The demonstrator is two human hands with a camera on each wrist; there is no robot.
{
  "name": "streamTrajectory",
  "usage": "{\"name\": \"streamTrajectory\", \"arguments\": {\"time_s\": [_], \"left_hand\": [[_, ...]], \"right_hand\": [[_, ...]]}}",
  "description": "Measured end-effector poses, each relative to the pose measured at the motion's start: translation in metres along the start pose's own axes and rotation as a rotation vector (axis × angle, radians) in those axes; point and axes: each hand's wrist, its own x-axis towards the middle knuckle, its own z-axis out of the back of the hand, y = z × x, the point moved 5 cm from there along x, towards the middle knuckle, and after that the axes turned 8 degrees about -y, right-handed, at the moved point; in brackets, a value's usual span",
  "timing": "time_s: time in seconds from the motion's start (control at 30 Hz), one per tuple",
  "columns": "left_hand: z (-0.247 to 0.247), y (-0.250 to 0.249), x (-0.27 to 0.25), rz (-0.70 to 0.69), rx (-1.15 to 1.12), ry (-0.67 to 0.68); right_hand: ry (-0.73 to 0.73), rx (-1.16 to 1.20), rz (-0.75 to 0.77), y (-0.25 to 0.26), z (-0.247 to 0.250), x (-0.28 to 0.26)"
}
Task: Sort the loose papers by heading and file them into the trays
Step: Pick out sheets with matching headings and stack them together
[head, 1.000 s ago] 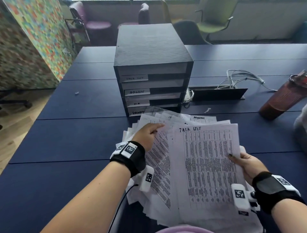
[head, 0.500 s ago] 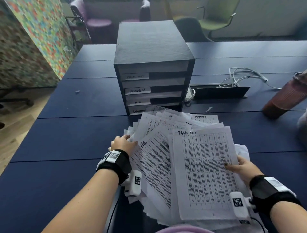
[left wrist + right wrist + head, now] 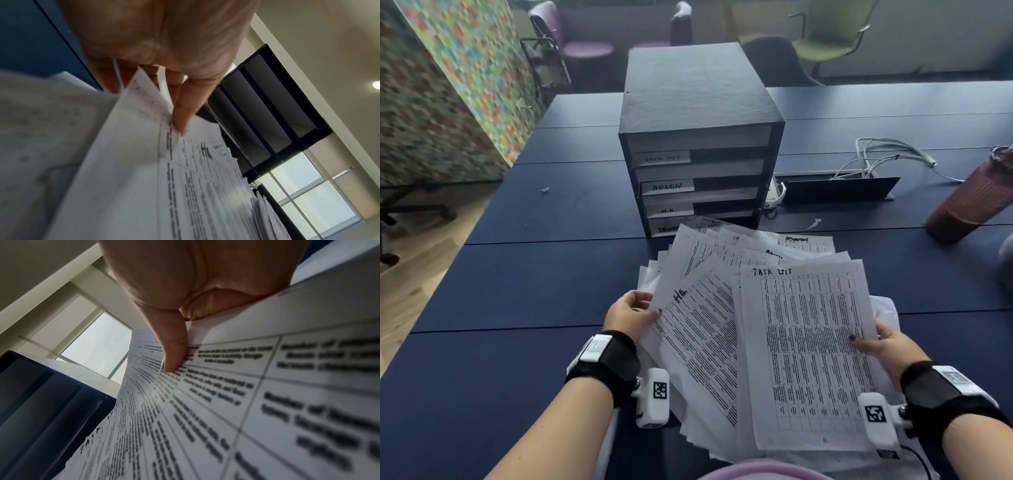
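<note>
A fanned pile of printed papers lies on the dark blue table in front of a black tray unit with drawers labelled TASK LIST, ADMIN, H.R and a fourth partly hidden. My left hand pinches the left edge of a sheet headed HR, thumb on top. My right hand pinches the right edge of the top sheet headed TASK LIST, thumb on its print. The fingers under both sheets are hidden.
A brown ribbed bottle stands at the right. White cables run into an open cable hatch behind the papers. Small paper scraps lie on the table. Chairs stand beyond the far table edge.
My left hand drew back from the middle of the pile to its left edge and took hold of the HR sheet. The right hand kept its hold on the TASK LIST sheet.
</note>
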Motion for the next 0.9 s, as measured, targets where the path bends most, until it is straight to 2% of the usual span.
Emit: {"name": "streamTrajectory", "arguments": {"time_s": [0.23,0.33,0.47,0.6,0.73,0.77,0.83,0.9], "left_hand": [[-0.012,-0.026,-0.017,-0.133,-0.206,0.029],[-0.028,-0.041,-0.028,-0.197,-0.153,0.088],[-0.067,-0.051,-0.046,-0.343,0.044,0.21],[-0.088,-0.058,-0.061,-0.288,0.029,0.321],[-0.085,-0.047,-0.049,0.05,-0.101,0.283],[-0.085,-0.046,-0.047,0.044,-0.037,0.292],[-0.09,-0.046,-0.049,-0.065,0.139,0.331],[-0.096,-0.045,-0.051,-0.184,0.214,0.294]], "right_hand": [[-0.032,0.12,-0.012,0.001,0.008,-0.002],[-0.02,0.168,-0.016,0.007,0.012,-0.006],[-0.028,0.164,-0.048,0.006,0.014,-0.005],[-0.075,0.178,-0.109,0.001,0.016,-0.006],[-0.103,0.136,-0.123,-0.008,0.022,-0.003],[-0.107,0.133,-0.124,-0.009,0.022,-0.004],[-0.115,0.121,-0.118,-0.009,0.023,-0.005],[-0.107,0.122,-0.113,-0.008,0.022,-0.007]]}}
